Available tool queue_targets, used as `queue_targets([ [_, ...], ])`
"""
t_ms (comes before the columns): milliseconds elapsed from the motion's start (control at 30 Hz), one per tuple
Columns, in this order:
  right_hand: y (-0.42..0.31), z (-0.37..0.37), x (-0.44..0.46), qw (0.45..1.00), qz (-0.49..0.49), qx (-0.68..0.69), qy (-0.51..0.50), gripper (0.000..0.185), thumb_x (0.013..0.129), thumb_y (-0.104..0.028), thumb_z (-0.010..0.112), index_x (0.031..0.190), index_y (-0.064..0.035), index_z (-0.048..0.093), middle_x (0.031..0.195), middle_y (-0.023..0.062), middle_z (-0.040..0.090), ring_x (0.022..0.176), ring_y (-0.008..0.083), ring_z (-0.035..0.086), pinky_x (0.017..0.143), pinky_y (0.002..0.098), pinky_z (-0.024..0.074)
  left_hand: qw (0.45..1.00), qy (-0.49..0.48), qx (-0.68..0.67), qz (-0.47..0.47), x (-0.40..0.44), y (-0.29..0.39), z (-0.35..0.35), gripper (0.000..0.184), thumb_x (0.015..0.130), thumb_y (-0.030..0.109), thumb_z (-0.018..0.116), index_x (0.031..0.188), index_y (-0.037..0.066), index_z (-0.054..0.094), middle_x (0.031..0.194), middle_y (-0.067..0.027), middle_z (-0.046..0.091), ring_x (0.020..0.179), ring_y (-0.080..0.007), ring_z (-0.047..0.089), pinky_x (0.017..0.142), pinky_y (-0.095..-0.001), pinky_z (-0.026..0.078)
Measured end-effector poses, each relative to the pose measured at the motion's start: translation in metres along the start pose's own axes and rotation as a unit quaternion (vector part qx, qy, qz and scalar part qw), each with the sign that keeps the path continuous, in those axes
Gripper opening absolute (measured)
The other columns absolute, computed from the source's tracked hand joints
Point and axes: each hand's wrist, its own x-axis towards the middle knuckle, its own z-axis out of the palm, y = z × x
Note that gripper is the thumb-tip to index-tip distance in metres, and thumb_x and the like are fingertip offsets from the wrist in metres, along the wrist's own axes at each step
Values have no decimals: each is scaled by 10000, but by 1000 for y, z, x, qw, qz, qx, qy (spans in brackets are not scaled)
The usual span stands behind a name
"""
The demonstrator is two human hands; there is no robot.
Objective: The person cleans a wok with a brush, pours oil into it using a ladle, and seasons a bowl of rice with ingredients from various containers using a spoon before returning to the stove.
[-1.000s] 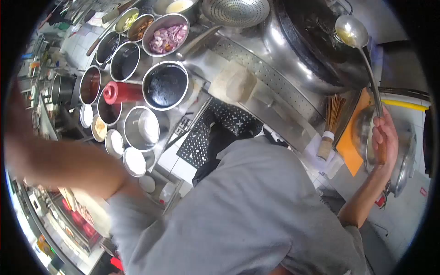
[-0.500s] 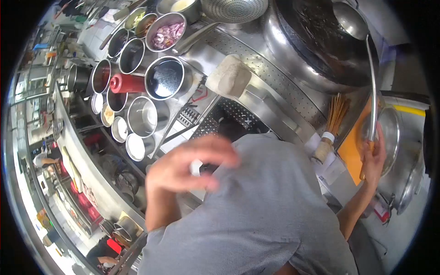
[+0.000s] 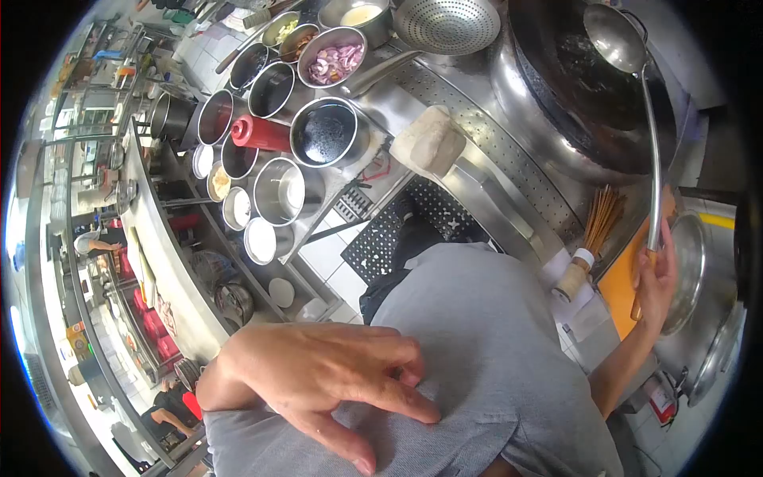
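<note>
My right hand [image 3: 656, 278] grips the wooden end of a long-handled metal ladle [image 3: 616, 38]. The ladle's bowl rests at the far rim of a large dark wok [image 3: 556, 87], which has a wet, shiny inside. Over the front of my grey shirt [image 3: 477, 342], my left hand [image 3: 334, 374] is open, back up, with fingers spread and nothing in them. Whether its fingertips touch the cloth I cannot tell. Beside my right hand, a bundle of thin wooden sticks [image 3: 602, 221] stands near a white-capped jar [image 3: 574, 274].
Metal pots with dark liquid [image 3: 324, 131], sliced onions [image 3: 335, 63] and other contents crowd the left counter, around a red squeeze bottle [image 3: 261, 133]. A perforated strainer [image 3: 447, 24] lies beside the wok. A folded cloth [image 3: 429, 141] sits on the steel edge. Metal lids [image 3: 690, 274] stand at right.
My left hand has moved down and back over my shirt, its fingers spreading. The right hand keeps its hold on the ladle. The whole view has shifted slightly, with the counter now further right.
</note>
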Motion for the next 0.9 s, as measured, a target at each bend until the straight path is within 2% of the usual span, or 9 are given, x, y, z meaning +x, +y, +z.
queue_targets([
  [133,3,0,-5,1000,-7,17,0,675,881,24,587,1511,-108,383,885,0,596,528,3,427,452,144,332,1000,7,-6,25,-10,-7,-6,521,815,481,768,1116,59,712,981,-108,578,780,-199,559,666,-308,455],
  [233,-2,-2,-9,999,-9,31,8,685,877,22,590,1515,-108,376,894,5,598,522,4,426,448,144,331,988,75,134,-18,-40,57,-28,343,836,340,764,958,22,726,933,-138,628,726,-252,583,627,-354,480],
  [433,6,-8,-4,999,-16,50,7,681,890,-31,620,1518,-102,366,885,-8,596,518,1,430,436,147,326,861,81,494,-85,-37,183,-40,350,831,317,762,998,14,715,971,-154,637,789,-276,597,689,-368,485],
  [467,3,-4,-2,999,-24,0,29,681,899,-75,644,1519,-105,365,872,-27,589,522,-6,424,431,150,320,842,71,526,-95,-32,186,-39,351,831,314,762,1004,12,714,978,-157,639,800,-280,600,699,-370,486],
  [533,1,-10,-4,1000,-2,-5,13,682,894,35,560,1527,-112,352,885,-15,591,525,1,407,441,144,320,812,57,570,-109,-23,189,-40,355,829,306,761,1018,9,710,991,-162,642,820,-288,604,719,-374,487],
  [700,-2,-18,-5,999,27,-20,41,679,887,31,566,1518,-135,378,837,-47,570,543,-4,409,439,156,319,777,39,620,-103,-10,173,-49,368,825,288,759,1051,2,701,1023,-176,650,873,-308,616,770,-385,491],
  [800,1,-3,-3,996,-20,-40,81,677,880,80,538,1507,-133,399,1095,-2,614,627,9,476,479,168,383,785,54,611,-82,-13,161,-53,377,823,276,758,1071,-2,696,1042,-184,655,904,-320,623,801,-392,494],
  [833,-3,-6,-5,996,35,-32,72,697,867,109,516,1511,-130,393,1254,39,606,649,22,499,486,182,410,800,68,591,-76,-14,154,-54,381,823,273,758,1077,-3,694,1048,-186,657,914,-324,625,811,-394,495],
  [900,7,-13,-11,996,56,17,67,705,854,114,518,1506,-129,408,1298,56,609,658,18,495,533,166,414,853,118,503,-68,-21,129,-57,388,821,265,757,1090,-6,691,1061,-192,660,935,-332,630,831,-399,496],
])
